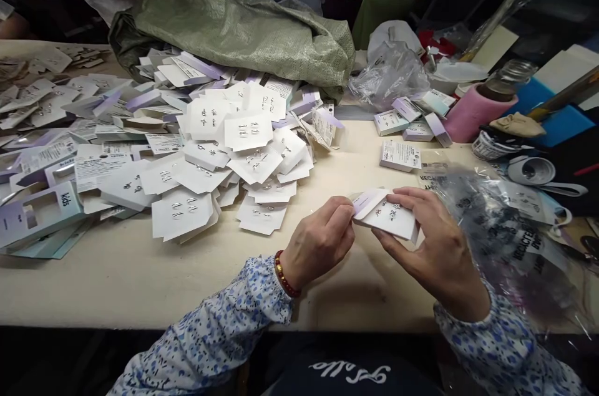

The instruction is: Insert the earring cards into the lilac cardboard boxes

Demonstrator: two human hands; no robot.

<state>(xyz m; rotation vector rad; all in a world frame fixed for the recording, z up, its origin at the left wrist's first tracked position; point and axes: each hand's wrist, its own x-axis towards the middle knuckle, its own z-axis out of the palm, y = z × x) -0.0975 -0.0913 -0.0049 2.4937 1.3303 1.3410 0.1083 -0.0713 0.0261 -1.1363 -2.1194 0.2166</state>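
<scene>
In front of me, a white earring card (pixel 395 220) with small silvery earrings on it meets the lilac end of a small carton (pixel 367 202). My left hand (pixel 322 237) pinches the carton's left end, fingers closed. Fingers and thumb of my right hand (pixel 433 243) grip the card along its upper and lower edges. The card lies tilted, partly against or inside the carton; how deep it sits I cannot tell. Left of my hands is a heap of similar white earring cards (pixel 248 131), mixed with flat lilac cartons (pixel 42 215).
A green woven sack (pixel 234 28) lies behind the heap. Several filled small boxes (pixel 400 156) stand at the right, near a pink roll (pixel 480 109) with a glass jar. Clear plastic bags (pixel 515 234) cover the table's right side. People sit in the background.
</scene>
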